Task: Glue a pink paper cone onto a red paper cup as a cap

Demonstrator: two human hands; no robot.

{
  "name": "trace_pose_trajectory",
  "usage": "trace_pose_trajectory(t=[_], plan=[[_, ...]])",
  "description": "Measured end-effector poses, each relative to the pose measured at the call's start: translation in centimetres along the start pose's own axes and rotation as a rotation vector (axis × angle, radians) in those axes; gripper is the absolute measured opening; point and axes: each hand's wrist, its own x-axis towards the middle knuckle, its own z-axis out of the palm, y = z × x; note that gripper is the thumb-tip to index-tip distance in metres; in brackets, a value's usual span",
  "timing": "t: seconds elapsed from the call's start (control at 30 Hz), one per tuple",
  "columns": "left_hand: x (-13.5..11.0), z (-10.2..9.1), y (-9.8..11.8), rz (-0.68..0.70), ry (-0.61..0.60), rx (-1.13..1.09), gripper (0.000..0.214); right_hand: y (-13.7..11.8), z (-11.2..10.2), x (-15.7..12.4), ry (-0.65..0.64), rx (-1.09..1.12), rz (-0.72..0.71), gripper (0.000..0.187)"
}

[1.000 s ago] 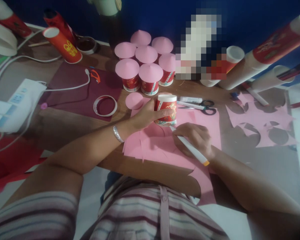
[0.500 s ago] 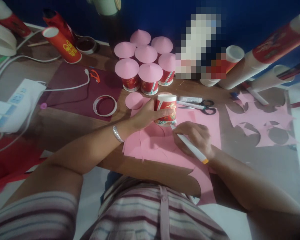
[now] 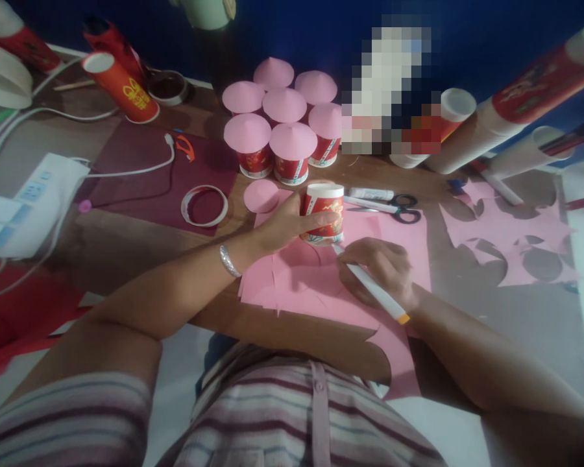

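Note:
My left hand (image 3: 283, 228) is wrapped around a red printed paper cup (image 3: 325, 202) with a white rim, its thumb across the front. The cup stands over a stack of pink paper sheets (image 3: 296, 285). Closed around a white pen (image 3: 382, 295) with an orange end, my right hand (image 3: 387, 263) rests on the paper just right of the cup. The pen's tip is at the cup's lower edge, where a curved line shows on the pink sheet. A small pink cone (image 3: 261, 196) lies beside my left hand.
Several red cups with pink cone tops (image 3: 292, 141) stand at the back. Scissors (image 3: 403, 209) and a glue stick (image 3: 370, 194) lie right of the cup. Cut pink scraps (image 3: 506, 227) are at right, a tape roll (image 3: 204, 206) and a white cable (image 3: 131, 172) at left.
The pen and my right hand have shifted slightly to the right, with the orange end a little lower. My left hand and the cup look unmoved.

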Motion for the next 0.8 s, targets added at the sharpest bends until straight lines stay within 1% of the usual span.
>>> trace_pose_trajectory(t=[0.27,0.53,0.8], plan=[[-0.02,-0.05,0.05,-0.002,-0.009,0.016,0.052,0.08,0.18,-0.02,-0.006,-0.010,-0.006,0.018],[0.07,-0.05,-0.09,0.012,-0.007,0.017,0.053,0.21,0.13,0.00,-0.014,-0.015,0.023,0.017],[0.01,0.00,0.02,0.003,-0.010,0.006,0.055,0.17,0.10,-0.12,0.001,0.019,-0.028,0.022]])
